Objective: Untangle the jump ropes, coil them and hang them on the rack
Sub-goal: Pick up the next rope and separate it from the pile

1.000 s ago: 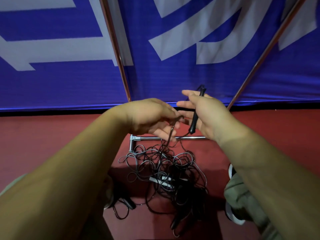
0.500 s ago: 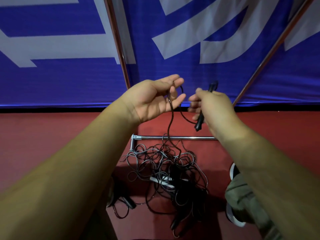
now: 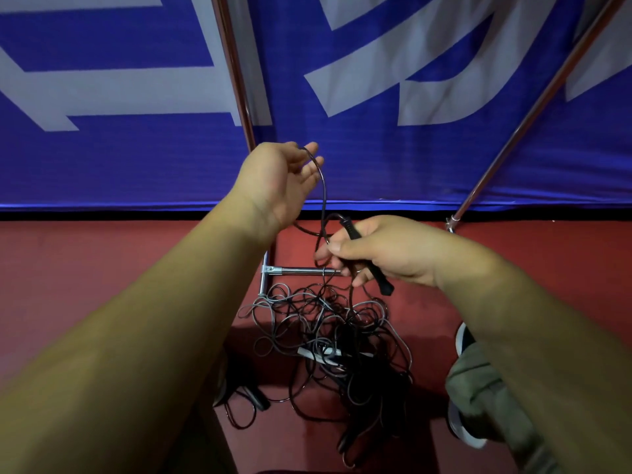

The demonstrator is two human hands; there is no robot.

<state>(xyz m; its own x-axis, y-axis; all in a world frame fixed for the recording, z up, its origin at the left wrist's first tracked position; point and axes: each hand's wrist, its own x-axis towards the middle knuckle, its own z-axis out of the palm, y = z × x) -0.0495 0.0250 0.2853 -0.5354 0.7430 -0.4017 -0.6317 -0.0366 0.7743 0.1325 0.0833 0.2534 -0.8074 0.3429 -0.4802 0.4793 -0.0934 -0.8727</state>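
Gripping handle (image 3: 383, 283) w/ R hand (image 3: 386, 251), L hand (image 3: 277, 179) raised

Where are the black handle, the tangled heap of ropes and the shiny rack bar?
black handle (image 3: 384, 284): head view, its lower free end.
tangled ropes (image 3: 342, 323): head view, middle of the heap.
rack bar (image 3: 301, 270): head view, midway along the horizontal tube.
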